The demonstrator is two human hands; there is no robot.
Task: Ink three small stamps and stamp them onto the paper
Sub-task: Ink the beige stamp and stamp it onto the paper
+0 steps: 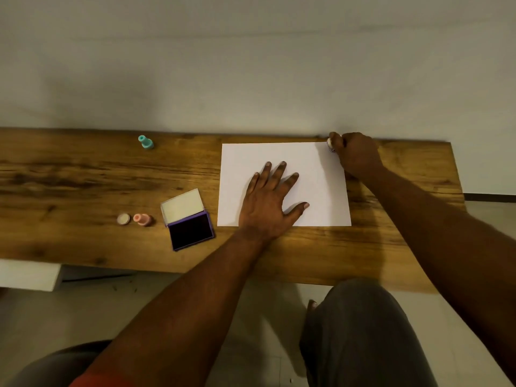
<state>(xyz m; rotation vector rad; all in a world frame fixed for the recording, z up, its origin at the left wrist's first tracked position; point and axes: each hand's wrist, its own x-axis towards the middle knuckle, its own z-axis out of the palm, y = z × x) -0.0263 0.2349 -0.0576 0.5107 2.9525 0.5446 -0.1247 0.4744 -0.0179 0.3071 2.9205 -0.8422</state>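
Observation:
A white sheet of paper (304,163) lies on the wooden table (83,177). My left hand (268,202) rests flat on its near half, fingers spread. At the paper's far right corner my right hand (354,153) is closed around a small stamp (331,144), mostly hidden, its tip at the paper's edge. A purple ink pad (191,231) lies open left of the paper, lid (183,206) tipped back. A pink stamp (143,219) lies on its side beside a round pale cap (123,219). A teal stamp (145,142) stands upright at the far edge.
The table's back edge meets a plain wall. Its right end stops just past my right hand. Below the near edge are my knees and a tiled floor.

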